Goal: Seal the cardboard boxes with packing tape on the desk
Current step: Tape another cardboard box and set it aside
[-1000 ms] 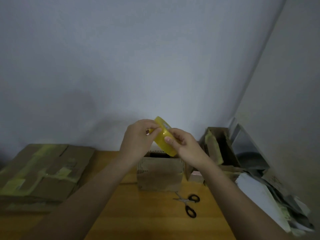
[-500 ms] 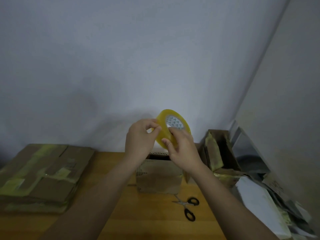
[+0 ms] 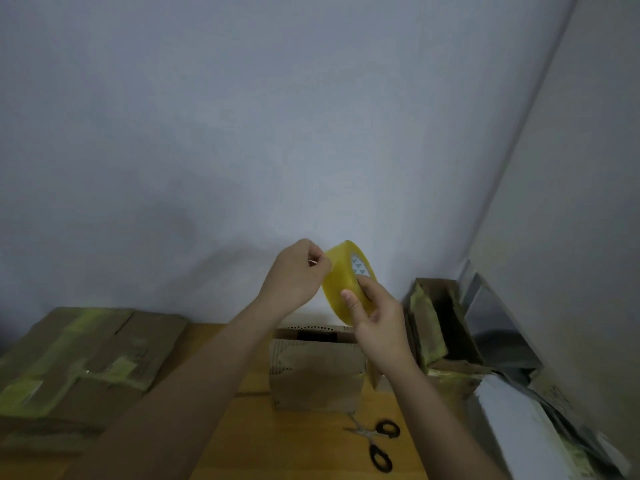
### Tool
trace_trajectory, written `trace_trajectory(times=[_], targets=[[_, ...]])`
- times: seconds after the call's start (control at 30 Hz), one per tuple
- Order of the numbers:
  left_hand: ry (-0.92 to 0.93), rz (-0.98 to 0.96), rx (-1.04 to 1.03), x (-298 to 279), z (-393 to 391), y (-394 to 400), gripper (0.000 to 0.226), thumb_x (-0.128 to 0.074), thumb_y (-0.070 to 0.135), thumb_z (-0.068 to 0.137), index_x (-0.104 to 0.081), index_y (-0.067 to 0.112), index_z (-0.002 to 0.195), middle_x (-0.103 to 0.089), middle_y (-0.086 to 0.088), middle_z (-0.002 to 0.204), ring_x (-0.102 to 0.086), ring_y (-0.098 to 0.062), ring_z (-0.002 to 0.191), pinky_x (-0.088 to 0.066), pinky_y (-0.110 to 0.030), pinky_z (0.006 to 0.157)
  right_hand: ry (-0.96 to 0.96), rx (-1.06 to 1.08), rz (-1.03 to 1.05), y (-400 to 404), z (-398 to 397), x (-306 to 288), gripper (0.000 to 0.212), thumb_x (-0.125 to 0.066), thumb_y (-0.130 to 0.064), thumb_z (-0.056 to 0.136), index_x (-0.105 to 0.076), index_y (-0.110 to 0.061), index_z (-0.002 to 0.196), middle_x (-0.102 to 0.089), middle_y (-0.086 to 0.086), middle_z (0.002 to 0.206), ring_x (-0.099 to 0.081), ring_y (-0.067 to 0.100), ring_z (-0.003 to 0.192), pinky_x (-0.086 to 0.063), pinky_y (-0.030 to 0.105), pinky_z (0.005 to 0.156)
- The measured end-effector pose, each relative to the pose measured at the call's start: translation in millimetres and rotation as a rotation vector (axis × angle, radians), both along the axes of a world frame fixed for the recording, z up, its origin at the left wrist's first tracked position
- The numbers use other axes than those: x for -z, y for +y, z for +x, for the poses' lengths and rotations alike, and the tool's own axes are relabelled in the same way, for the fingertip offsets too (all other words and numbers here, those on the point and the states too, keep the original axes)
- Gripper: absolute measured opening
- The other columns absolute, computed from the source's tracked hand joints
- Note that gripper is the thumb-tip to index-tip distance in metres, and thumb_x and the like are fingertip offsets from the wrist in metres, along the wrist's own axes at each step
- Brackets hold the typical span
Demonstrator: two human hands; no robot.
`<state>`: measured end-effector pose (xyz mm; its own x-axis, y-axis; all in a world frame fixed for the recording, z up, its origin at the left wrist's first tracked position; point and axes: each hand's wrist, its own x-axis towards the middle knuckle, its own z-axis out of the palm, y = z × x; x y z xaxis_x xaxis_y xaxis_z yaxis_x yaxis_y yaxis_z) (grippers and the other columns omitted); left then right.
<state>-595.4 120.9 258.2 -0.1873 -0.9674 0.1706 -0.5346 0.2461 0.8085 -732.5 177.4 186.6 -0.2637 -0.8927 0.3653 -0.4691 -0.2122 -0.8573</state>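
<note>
right hand (image 3: 375, 315): i see it gripping a yellow translucent roll of packing tape (image 3: 341, 285);
left hand (image 3: 298, 273): fingertips pinched at roll's edge;
below: small brown cardboard box (image 3: 317, 370) on wooden desk (image 3: 301, 441)

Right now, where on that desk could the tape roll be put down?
Bare wood shows in front of the small box, between the left forearm and the scissors. A narrower strip lies between the flat cardboard and that box. The right side is crowded with an open box and papers.
</note>
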Motion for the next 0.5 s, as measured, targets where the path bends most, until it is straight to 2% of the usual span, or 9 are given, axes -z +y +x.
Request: trace_trajectory(times=[0.1, 0.17, 0.23, 0.33, 0.4, 0.5], targets=[[0.149, 0.074, 0.01, -5.0, -1.3, -1.6, 0.009, -0.052, 0.019, 0.093, -0.054, 0.018, 0.084, -0.067, -0.002, 0.09, -0.067, -0.02, 0.084, -0.055, -0.044, 0.085, -0.045, -0.012, -0.011, 1.5, -3.7, -2.9, 0.027, -0.059, -0.032, 0.095, -0.059, -0.026, 0.121, -0.058, -0.016, 0.109, -0.056, -0.003, 0.099, -0.044, 0.006, 0.076], [0.176, 0.092, 0.029, -7.4, 1.0, -5.5, 0.009, -0.05, 0.017, 0.093, -0.054, 0.017, 0.085, -0.068, -0.003, 0.09, -0.067, -0.018, 0.082, -0.055, -0.045, 0.087, -0.087, -0.043, -0.017, 3.0, -8.0, -4.3, 0.025, -0.059, -0.03, 0.095, -0.06, -0.028, 0.12, -0.059, -0.013, 0.112, -0.055, -0.006, 0.101, -0.046, 0.008, 0.076], [0.123, 0.03, 0.029, -11.6, 2.6, -13.7, 0.008, -0.05, 0.017, 0.093, -0.053, 0.016, 0.086, -0.067, -0.004, 0.09, -0.066, -0.021, 0.083, -0.055, -0.044, 0.084, -0.164, -0.081, -0.017, 6.3, -12.4, -4.7, 0.022, -0.059, -0.028, 0.095, -0.059, -0.033, 0.117, -0.062, -0.011, 0.116, -0.057, -0.002, 0.105, -0.049, 0.014, 0.082], [-0.089, -0.157, 0.018, -23.6, 3.3, -30.0, 0.007, -0.047, 0.017, 0.094, -0.049, 0.013, 0.089, -0.062, -0.004, 0.086, -0.059, -0.023, 0.077, -0.046, -0.035, 0.066, -0.228, -0.133, 0.021, 10.3, -17.3, -0.9, 0.024, -0.058, -0.028, 0.095, -0.058, -0.031, 0.119, -0.062, -0.01, 0.117, -0.059, 0.003, 0.107, -0.053, 0.022, 0.085], [-0.303, -0.301, 0.106, -35.3, -2.2, -36.8, 0.006, -0.044, 0.016, 0.096, -0.046, 0.012, 0.093, -0.056, -0.004, 0.087, -0.053, -0.023, 0.076, -0.037, -0.032, 0.064, -0.279, -0.145, 0.061, 11.1, -19.6, 2.5, 0.024, -0.057, -0.028, 0.095, -0.057, -0.031, 0.119, -0.063, -0.008, 0.116, -0.06, 0.004, 0.106, -0.053, 0.021, 0.084], [-0.641, -0.506, 0.266, -47.6, -22.2, -40.3, 0.006, -0.037, 0.011, 0.099, -0.042, 0.009, 0.095, -0.049, -0.008, 0.088, -0.048, -0.027, 0.074, -0.035, -0.035, 0.063, -0.343, -0.213, 0.134, 10.9, -24.6, 8.7, 0.016, -0.059, -0.025, 0.096, -0.059, -0.026, 0.112, -0.066, -0.008, 0.105, -0.063, 0.006, 0.098, -0.053, 0.021, 0.082]])
